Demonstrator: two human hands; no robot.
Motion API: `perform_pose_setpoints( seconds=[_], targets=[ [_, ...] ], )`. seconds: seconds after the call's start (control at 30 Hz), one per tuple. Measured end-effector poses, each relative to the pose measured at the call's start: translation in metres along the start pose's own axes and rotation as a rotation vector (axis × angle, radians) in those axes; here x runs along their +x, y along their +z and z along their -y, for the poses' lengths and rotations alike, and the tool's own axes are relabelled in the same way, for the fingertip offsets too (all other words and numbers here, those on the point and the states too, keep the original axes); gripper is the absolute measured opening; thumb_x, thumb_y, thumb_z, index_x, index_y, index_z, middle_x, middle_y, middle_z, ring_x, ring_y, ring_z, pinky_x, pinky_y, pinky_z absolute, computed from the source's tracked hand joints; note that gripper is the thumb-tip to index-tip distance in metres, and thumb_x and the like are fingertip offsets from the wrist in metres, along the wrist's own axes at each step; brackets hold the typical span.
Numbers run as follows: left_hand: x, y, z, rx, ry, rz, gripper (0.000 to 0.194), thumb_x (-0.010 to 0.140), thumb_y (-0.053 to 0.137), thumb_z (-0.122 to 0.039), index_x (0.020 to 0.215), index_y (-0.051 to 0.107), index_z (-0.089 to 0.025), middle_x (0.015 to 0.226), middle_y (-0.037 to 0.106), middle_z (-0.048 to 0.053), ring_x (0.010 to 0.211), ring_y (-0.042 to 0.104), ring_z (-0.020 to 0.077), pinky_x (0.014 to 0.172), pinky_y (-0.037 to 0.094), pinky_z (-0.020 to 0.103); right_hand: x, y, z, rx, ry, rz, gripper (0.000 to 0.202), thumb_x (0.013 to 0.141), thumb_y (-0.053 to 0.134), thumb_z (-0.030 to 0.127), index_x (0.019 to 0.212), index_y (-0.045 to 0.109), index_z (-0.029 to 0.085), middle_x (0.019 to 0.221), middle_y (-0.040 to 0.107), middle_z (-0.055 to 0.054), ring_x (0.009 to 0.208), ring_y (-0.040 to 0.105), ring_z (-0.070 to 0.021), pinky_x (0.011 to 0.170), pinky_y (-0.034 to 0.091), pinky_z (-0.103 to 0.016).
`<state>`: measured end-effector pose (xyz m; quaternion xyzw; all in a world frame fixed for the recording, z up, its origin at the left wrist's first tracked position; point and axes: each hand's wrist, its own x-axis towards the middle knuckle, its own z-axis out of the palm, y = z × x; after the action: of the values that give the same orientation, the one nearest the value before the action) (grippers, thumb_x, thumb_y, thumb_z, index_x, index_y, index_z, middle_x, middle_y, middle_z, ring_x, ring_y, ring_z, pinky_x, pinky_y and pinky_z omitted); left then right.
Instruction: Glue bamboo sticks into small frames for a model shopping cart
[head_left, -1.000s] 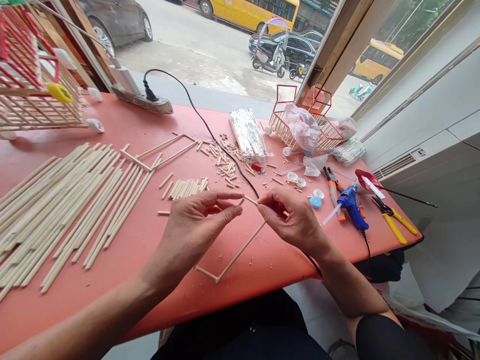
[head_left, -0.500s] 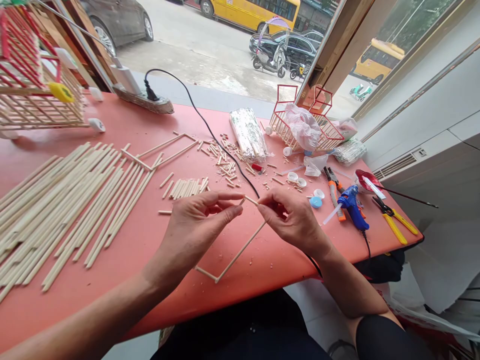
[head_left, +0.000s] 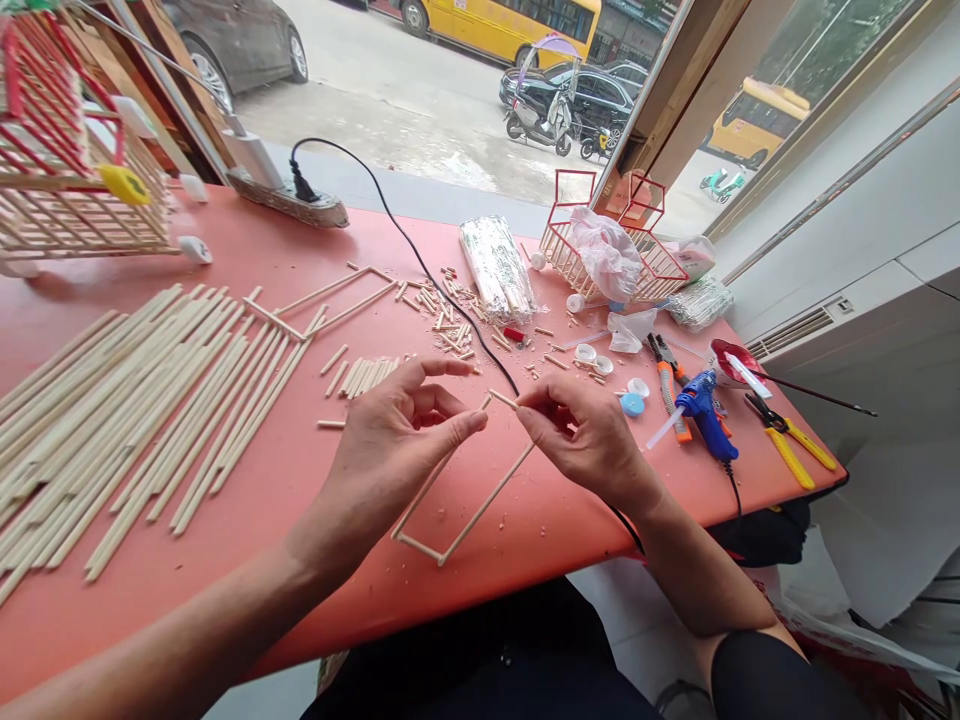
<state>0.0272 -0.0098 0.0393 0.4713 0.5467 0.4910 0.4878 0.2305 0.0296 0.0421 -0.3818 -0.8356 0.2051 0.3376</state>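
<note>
A wooden stick frame point(head_left: 486, 506), roughly four-sided, hangs below my hands over the table's front part. My right hand point(head_left: 581, 440) pinches its short upper stick near the right corner. The thumb of my left hand point(head_left: 409, 430) is at the frame's upper left corner, and the index finger is lifted away from the thumb, so this hand is open. Behind my left hand lies a row of short cut sticks point(head_left: 366, 376), partly covered by the fingers. Another stick frame point(head_left: 345, 308) lies farther back on the table.
Long sticks point(head_left: 135, 400) cover the pink table's point(head_left: 300, 590) left side. Stick carts stand back left point(head_left: 82, 200) and back right point(head_left: 622, 260). A blue glue gun point(head_left: 701, 410), pliers point(head_left: 787, 435) and bottle caps point(head_left: 592, 357) lie right. A black cable point(head_left: 405, 235) crosses behind my hands.
My left index finger has lifted off the corner, opening a gap from the thumb. The frame's lower end has swung slightly right, and its left side now shows.
</note>
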Motion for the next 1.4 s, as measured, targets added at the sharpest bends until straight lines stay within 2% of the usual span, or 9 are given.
perform_pose_setpoints(
  seconds=[0.13,0.3,0.57,0.83,1.17,1.4],
  targets=[
    [0.0008,-0.0003,0.0021,0.010,-0.002,0.018,0.038,0.075,0.086,-0.041,0.104,0.077,-0.018,0.077,0.078,0.003,0.075,0.071,0.0193,0.067,0.052,0.028,0.0004,0.0001,-0.0014,0.004,-0.018,-0.010,0.009,0.094,0.065,0.016,0.085,0.066,0.018,0.073,0.060,0.003,0.063,0.051,-0.0085,0.059,0.041,-0.022],
    [-0.0002,-0.0006,0.0013,0.007,-0.033,0.036,0.019,0.076,0.084,-0.036,0.088,0.083,-0.021,0.090,0.084,0.005,0.089,0.075,0.0232,0.079,0.056,0.030,-0.0010,0.0006,-0.0021,-0.015,-0.046,-0.016,0.009,0.094,0.065,0.014,0.086,0.066,0.018,0.074,0.061,0.002,0.063,0.051,-0.0086,0.060,0.041,-0.022],
    [-0.0022,0.0006,0.0000,0.005,-0.043,0.011,0.018,0.075,0.084,-0.034,0.088,0.085,-0.022,0.091,0.084,0.004,0.091,0.076,0.0240,0.080,0.056,0.031,-0.0016,0.0016,-0.0037,-0.046,-0.109,-0.033,0.011,0.095,0.064,0.013,0.086,0.063,0.019,0.073,0.057,0.003,0.062,0.047,-0.0082,0.060,0.039,-0.023],
    [-0.0028,0.0017,0.0015,0.002,-0.034,0.005,0.015,0.075,0.084,-0.032,0.087,0.085,-0.023,0.090,0.084,0.003,0.091,0.076,0.0233,0.081,0.056,0.030,-0.0024,0.0022,-0.0045,-0.071,-0.146,-0.024,0.011,0.097,0.064,0.014,0.088,0.063,0.019,0.078,0.061,0.002,0.064,0.048,-0.0086,0.061,0.040,-0.023],
    [0.0009,-0.0008,0.0031,0.037,-0.018,0.004,0.018,0.075,0.085,-0.036,0.087,0.084,-0.022,0.087,0.084,0.004,0.087,0.076,0.0231,0.077,0.056,0.030,-0.0017,-0.0004,-0.0085,-0.100,-0.093,-0.003,0.010,0.098,0.068,0.026,0.096,0.069,0.017,0.075,0.061,0.001,0.065,0.052,-0.0112,0.063,0.042,-0.025],
    [0.0029,-0.0018,0.0059,0.061,-0.003,0.022,0.020,0.077,0.083,-0.040,0.087,0.084,-0.023,0.087,0.084,0.004,0.086,0.076,0.0227,0.077,0.056,0.030,-0.0029,0.0005,-0.0062,-0.083,-0.051,0.008,0.011,0.099,0.065,0.022,0.090,0.069,0.017,0.075,0.060,0.001,0.064,0.049,-0.0099,0.062,0.040,-0.025]
  ],
)
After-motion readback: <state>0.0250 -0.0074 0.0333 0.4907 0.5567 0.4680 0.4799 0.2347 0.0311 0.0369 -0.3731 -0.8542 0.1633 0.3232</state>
